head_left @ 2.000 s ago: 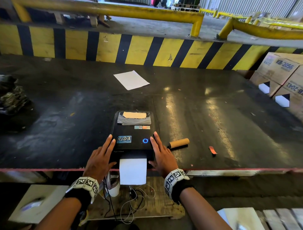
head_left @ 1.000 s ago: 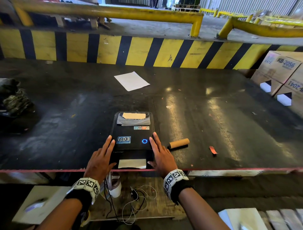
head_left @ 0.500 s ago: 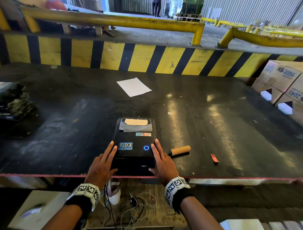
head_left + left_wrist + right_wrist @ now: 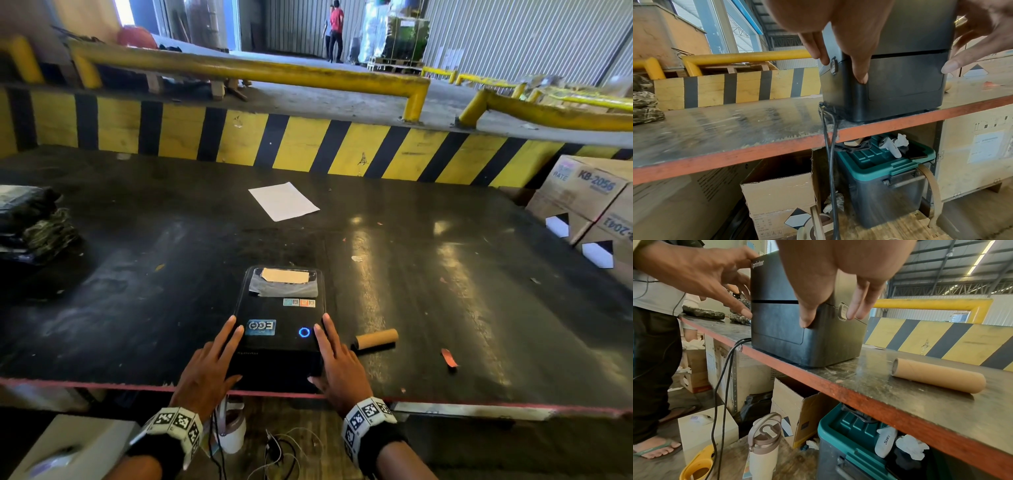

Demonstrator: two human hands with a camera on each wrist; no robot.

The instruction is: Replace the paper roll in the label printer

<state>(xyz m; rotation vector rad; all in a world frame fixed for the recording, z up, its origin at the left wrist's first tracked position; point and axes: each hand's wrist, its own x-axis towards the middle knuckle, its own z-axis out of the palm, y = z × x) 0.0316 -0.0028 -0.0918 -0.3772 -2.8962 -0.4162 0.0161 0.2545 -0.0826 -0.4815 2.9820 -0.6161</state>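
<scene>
The black label printer (image 4: 279, 322) stands shut at the table's front edge, its blue ring light on. My left hand (image 4: 209, 370) lies against its left side and my right hand (image 4: 337, 363) against its right side, fingers straight, thumbs on the front corners. In the left wrist view my left hand's fingers (image 4: 859, 71) touch the printer (image 4: 900, 84) beside a side latch. In the right wrist view my right hand's fingers (image 4: 805, 318) rest on the printer (image 4: 781, 331). No paper shows at the front slot. An empty cardboard core (image 4: 376, 338) (image 4: 937, 378) lies to the right.
A white sheet (image 4: 283, 200) lies further back, a red scrap (image 4: 449, 357) at the right. Cardboard boxes (image 4: 589, 192) stand at the right edge, dark bundles (image 4: 30, 222) at the left. The printer's cable (image 4: 830, 162) hangs over the edge above a green-lidded bin (image 4: 884, 162) and a bottle (image 4: 764, 439).
The white paper strip that hung out of the front slot has shortened and gone from view. Both hands stay at the printer's sides. The head view has tilted up.
</scene>
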